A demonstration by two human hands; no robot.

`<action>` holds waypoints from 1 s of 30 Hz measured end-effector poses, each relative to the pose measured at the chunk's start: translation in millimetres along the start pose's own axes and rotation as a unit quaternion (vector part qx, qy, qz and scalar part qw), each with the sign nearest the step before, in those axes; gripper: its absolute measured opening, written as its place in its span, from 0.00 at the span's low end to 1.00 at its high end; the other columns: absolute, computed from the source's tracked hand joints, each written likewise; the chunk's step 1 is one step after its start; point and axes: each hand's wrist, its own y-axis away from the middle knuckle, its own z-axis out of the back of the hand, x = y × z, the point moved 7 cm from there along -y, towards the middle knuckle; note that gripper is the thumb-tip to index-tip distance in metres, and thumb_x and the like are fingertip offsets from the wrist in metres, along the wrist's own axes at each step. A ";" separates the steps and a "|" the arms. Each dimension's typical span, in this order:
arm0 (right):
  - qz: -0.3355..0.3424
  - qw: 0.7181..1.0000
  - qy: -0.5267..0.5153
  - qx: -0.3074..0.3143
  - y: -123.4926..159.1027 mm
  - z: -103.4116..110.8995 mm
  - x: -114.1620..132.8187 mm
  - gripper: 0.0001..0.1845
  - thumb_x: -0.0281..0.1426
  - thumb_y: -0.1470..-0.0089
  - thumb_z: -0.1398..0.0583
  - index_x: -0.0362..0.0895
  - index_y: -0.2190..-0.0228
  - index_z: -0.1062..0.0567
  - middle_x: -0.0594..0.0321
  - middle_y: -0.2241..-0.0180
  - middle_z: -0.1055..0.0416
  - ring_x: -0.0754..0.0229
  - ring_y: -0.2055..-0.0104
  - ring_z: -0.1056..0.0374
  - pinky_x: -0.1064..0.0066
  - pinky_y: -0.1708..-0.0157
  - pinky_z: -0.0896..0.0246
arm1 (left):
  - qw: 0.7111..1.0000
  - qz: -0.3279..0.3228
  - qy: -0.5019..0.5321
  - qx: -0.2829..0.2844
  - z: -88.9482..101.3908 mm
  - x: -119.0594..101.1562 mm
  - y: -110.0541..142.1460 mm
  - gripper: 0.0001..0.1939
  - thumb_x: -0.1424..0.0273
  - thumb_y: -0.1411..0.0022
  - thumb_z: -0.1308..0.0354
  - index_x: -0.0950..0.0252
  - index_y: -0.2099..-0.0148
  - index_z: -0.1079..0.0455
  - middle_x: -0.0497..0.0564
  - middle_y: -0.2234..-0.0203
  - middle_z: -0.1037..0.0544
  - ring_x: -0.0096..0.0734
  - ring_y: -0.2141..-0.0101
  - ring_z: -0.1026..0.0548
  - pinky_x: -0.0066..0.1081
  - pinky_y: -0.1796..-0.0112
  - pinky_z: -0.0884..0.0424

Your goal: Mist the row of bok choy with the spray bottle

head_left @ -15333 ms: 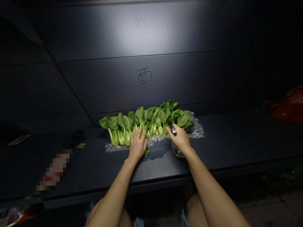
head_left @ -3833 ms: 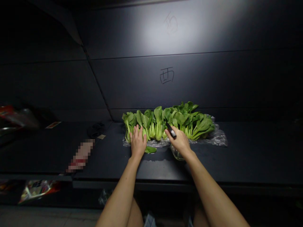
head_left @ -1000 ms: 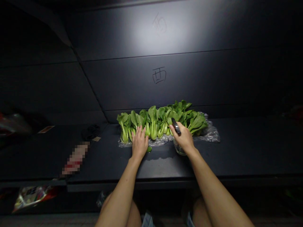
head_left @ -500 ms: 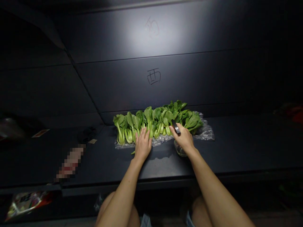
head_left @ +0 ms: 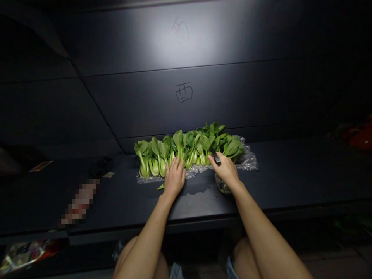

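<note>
A row of green bok choy [head_left: 178, 145] lies on crinkled clear plastic film [head_left: 250, 161], leaves toward the back panel and pale stalks toward me. My left hand [head_left: 174, 179] rests palm down at the front of the row, fingers stretched out over or against the stalks, with nothing gripped. Wrapped round a clear spray bottle [head_left: 222, 186] is my right hand [head_left: 227, 170]; the bottle's black nozzle [head_left: 215, 156] sticks out ahead toward the leaves. Most of the bottle is hidden behind my palm. A loose bit of green stalk [head_left: 161, 187] lies left of my left wrist.
The dark shelf [head_left: 122, 205] has a wet patch [head_left: 200, 198] between my hands. Behind stands a dark panel [head_left: 139, 100] with a handwritten character. Pixelated item [head_left: 80, 203] and a small card [head_left: 108, 175] lie left. Packets [head_left: 26, 254] sit below; something red [head_left: 360, 137] is right.
The view has swung slightly right, so the shelf and bok choy appear shifted left. Both hands keep almost the same poses, the right one still holding the spray bottle.
</note>
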 end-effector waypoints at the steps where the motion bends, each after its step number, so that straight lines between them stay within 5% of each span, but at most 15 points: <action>1: 0.001 1.000 0.002 0.000 0.2 0.3 -0.1 0.18 0.44 0.39 0.49 0.46 0.60 0.27 0.55 0.62 0.23 0.54 0.60 0.28 0.72 0.69 0.47 | 1.000 -0.001 0.000 0.000 -0.2 -0.6 0.0 0.22 0.71 0.35 0.55 0.65 0.39 0.38 0.60 0.38 0.39 0.45 0.36 0.44 0.55 0.39 0.51; 30: -0.027 0.999 -0.018 -0.010 3.2 16.2 -18.7 0.19 0.44 0.39 0.49 0.45 0.61 0.26 0.54 0.65 0.23 0.54 0.62 0.28 0.72 0.70 0.48 | 0.999 -0.019 -0.023 0.011 -1.2 -8.7 0.0 0.21 0.72 0.35 0.54 0.67 0.41 0.37 0.62 0.36 0.42 0.46 0.36 0.46 0.55 0.39 0.50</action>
